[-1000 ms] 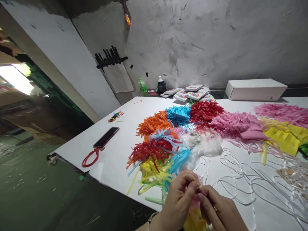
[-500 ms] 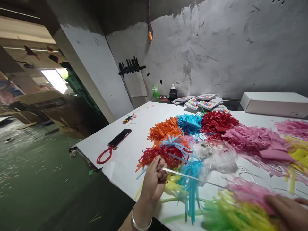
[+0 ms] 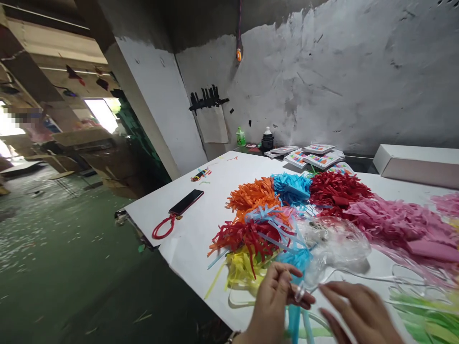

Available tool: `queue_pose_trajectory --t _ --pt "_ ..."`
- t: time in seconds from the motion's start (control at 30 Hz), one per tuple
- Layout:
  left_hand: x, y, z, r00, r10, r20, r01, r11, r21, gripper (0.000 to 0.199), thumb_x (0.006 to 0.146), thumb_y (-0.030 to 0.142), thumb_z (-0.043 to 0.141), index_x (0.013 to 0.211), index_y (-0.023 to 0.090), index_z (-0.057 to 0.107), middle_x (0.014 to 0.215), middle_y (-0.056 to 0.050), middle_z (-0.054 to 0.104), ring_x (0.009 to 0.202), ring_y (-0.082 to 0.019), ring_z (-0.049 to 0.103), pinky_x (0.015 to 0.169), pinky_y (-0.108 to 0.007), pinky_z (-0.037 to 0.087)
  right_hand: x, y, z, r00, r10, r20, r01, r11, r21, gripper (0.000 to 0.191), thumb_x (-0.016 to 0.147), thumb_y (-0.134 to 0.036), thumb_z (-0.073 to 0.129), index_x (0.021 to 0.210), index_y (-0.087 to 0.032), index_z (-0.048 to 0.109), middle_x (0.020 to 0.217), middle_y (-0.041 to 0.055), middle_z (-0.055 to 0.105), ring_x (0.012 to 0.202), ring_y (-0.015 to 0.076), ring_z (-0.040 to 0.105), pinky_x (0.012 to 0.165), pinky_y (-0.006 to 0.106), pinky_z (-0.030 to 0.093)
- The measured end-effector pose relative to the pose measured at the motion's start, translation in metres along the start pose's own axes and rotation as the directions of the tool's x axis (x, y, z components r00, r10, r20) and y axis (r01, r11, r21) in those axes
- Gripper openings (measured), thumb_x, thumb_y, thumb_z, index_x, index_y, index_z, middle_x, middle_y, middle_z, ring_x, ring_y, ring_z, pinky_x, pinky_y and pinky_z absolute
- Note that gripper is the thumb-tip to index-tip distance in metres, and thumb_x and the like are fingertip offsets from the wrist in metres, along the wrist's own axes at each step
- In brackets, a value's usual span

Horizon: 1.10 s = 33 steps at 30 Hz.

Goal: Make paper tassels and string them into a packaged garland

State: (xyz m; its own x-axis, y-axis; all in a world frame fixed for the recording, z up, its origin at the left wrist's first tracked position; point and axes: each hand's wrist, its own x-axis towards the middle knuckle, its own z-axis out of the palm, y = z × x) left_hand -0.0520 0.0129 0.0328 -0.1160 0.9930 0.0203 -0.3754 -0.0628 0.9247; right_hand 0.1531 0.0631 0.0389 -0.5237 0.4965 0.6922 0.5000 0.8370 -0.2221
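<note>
Some clear string (image 3: pixel 300 291) is held looped in the curled fingers of the left hand (image 3: pixel 273 298), above blue streamers (image 3: pixel 294 321) and the white bench (image 3: pixel 204 224), while the right hand (image 3: pixel 364 308), just beside, has thumb and fingers loosely parted, whether gripping anything I cannot tell.

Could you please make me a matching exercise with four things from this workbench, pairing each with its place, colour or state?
Things:
1. Phone
2. Plastic bag
3. Left hand
4. Orange fringe bundle

Descriptions:
A. Transparent and crumpled
B. Beside the blue fringe bundle
C. Attached to a red loop
D. Has something clear and glossy at its fingers

Pairs: 1-C, 2-A, 3-D, 4-B
</note>
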Motion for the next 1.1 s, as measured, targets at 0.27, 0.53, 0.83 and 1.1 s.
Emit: queue_pose_trajectory --t 0.27,0.53,0.83,1.1 --pt "0.014 0.022 -0.041 0.958 0.239 0.156 -0.284 0.857 0.429 0.031 0.103 0.046 0.043 0.098 0.019 0.057 0.12 -0.013 0.059 0.061 -0.011 0.063 0.05 -0.023 0.049 0.023 -0.03 0.052 1.0 0.026 -0.001 -0.025 0.978 0.207 0.011 0.098 -0.027 0.057 0.099 -0.024 0.068 0.089 0.0033 0.073 0.08 0.0169 0.071 0.074 0.026 0.056" --pt "0.089 0.08 -0.116 0.896 0.413 0.164 -0.293 0.271 0.917 0.026 0.08 0.003 0.056 0.091 0.02 0.071 0.09 -0.007 0.07 0.084 -0.024 0.068 0.08 -0.037 0.055 0.006 -0.016 0.061 0.978 0.161 0.132 -0.198 0.917 0.347 0.015 0.099 -0.028 0.055 0.107 -0.027 0.067 0.081 -0.0005 0.073 0.072 0.0143 0.07 0.068 0.021 0.058" --pt "0.015 0.092 -0.089 0.533 0.541 0.651 -0.801 0.075 0.594 0.025 0.098 0.012 0.049 0.107 0.02 0.071 0.099 -0.011 0.073 0.087 -0.021 0.07 0.082 -0.031 0.054 0.016 -0.024 0.025 0.869 0.495 -0.007 -0.444 0.785 0.433 0.021 0.097 -0.035 0.059 0.111 -0.027 0.072 0.077 -0.0009 0.071 0.063 0.0129 0.069 0.06 0.017 0.055" --pt "-0.006 0.064 -0.044 0.528 0.349 0.774 -0.847 0.279 0.452 0.023 0.094 0.011 0.054 0.105 0.022 0.071 0.09 -0.013 0.076 0.074 -0.024 0.071 0.07 -0.034 0.056 0.028 -0.062 -0.018 0.915 0.389 0.106 -0.378 0.737 0.56 0.022 0.097 -0.029 0.059 0.117 -0.032 0.069 0.073 -0.0035 0.07 0.062 0.0117 0.068 0.06 0.015 0.053"
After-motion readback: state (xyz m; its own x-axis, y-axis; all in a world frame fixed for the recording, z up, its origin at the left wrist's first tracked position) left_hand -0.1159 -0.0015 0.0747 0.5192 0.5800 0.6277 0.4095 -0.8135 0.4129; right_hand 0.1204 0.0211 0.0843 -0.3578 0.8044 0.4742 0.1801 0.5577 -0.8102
